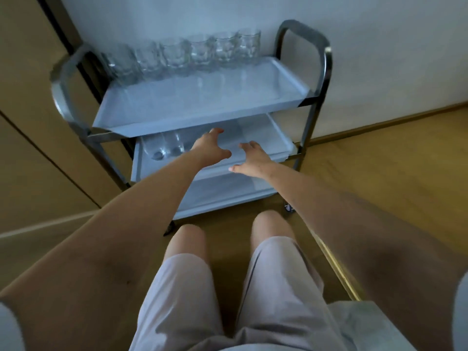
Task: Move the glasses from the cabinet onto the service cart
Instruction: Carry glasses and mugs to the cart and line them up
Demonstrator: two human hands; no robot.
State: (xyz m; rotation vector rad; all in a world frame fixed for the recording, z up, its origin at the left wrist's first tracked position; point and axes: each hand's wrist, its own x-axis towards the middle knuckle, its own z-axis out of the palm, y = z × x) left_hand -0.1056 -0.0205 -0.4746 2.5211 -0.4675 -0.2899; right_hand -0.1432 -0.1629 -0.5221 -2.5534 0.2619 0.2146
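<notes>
Glasses (164,148) on service cart (202,107) middle shelf, just left of empty, spread left hand (210,148); right hand (253,160) likewise.

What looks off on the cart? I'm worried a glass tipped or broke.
Nothing stands out. The glasses on the top shelf stand upright in a row along the back; the two on the middle shelf look whole. Both hands, left and right, are empty.

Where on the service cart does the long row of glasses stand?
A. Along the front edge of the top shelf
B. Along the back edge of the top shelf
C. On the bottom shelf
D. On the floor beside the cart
B. The row of glasses stands along the back edge of the top shelf, next to the wall; only a couple of glasses are on the middle shelf.
</notes>
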